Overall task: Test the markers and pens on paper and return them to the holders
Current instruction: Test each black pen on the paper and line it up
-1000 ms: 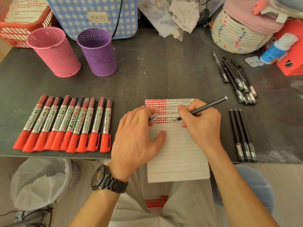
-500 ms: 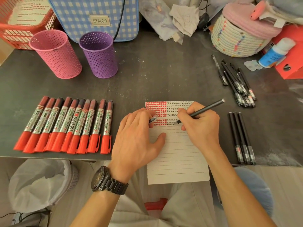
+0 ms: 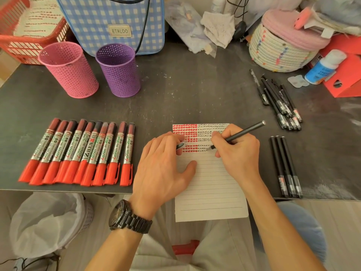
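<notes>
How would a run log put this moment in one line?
step: pen test | right hand: black pen tip on paper | left hand: holds cap, rests on paper

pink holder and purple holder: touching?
Apart. The head view shows a clear gap between the pink holder and the purple holder, with dark table visible between their bases.

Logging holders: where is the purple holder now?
Head view, upper left: the purple holder stands right of the pink holder, in front of the checked bag.
</notes>
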A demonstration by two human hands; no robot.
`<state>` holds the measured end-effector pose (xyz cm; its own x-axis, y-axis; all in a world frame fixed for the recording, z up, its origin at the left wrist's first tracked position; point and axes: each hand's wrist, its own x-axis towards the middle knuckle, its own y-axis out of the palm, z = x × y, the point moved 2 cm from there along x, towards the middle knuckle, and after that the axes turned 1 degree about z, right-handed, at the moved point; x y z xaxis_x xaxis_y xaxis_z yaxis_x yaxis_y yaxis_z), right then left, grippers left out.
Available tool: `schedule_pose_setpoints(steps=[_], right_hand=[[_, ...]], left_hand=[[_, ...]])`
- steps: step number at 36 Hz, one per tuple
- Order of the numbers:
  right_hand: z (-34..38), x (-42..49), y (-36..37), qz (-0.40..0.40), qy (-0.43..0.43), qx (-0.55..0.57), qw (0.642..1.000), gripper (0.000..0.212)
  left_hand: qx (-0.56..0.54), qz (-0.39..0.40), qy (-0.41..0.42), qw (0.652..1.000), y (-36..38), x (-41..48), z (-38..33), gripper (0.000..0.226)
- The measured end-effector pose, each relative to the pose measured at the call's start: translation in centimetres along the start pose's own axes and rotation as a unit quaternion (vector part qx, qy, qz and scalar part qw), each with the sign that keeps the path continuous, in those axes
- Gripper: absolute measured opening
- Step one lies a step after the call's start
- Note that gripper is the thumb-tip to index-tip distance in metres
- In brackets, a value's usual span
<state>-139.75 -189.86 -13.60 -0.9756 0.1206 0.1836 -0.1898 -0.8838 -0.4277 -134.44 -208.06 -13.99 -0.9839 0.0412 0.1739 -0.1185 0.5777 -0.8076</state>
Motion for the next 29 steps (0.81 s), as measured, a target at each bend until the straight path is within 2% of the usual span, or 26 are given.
schedule_pose_setpoints(steps=[5, 9, 12, 14, 19, 22, 24, 29], right_hand=[[-0.1, 0.0, -0.1, -0.018, 0.008, 0.018, 1.0, 0.029], [-0.1, 0.2, -0.7, -0.069, 0.018, 0.09, 0.993, 0.039], [0.4, 0.3, -1.0, -0.08, 0.036, 0.128, 0.988, 0.038], [0.7, 0.2, -1.3, -0.072, 0.041, 0.151, 0.985, 0.03], [1.3, -0.8, -2.0, -0.006, 0.037, 0.228, 0.973, 0.01], [0.9, -1.8, -2.1, 0.077, 0.066, 0.307, 0.946, 0.026], [0.6, -2.4, -2.1, 0.107, 0.071, 0.313, 0.941, 0.029], [0.2, -2.3, -2.3, 0.08, 0.086, 0.346, 0.931, 0.015]], left_hand=[[0.0, 0.004, 0.001, 1.0, 0.0, 0.0, 0.0, 0.04], [0.005, 0.007, 0.003, 1.0, -0.1, 0.0, 0.0, 0.045], [0.0, 0.009, 0.004, 1.0, -0.2, -0.1, -0.1, 0.03], [-0.009, 0.009, 0.004, 1.0, -0.2, -0.2, -0.2, 0.024], [-0.043, 0.001, 0.011, 0.999, -0.6, -0.2, -0.3, 0.035], [-0.041, -0.006, 0.012, 0.999, -0.7, -0.3, -0.4, 0.036], [-0.027, -0.013, 0.011, 0.999, -0.7, -0.3, -0.5, 0.037], [-0.009, -0.065, 0.015, 0.998, -0.5, -0.5, -0.5, 0.034]])
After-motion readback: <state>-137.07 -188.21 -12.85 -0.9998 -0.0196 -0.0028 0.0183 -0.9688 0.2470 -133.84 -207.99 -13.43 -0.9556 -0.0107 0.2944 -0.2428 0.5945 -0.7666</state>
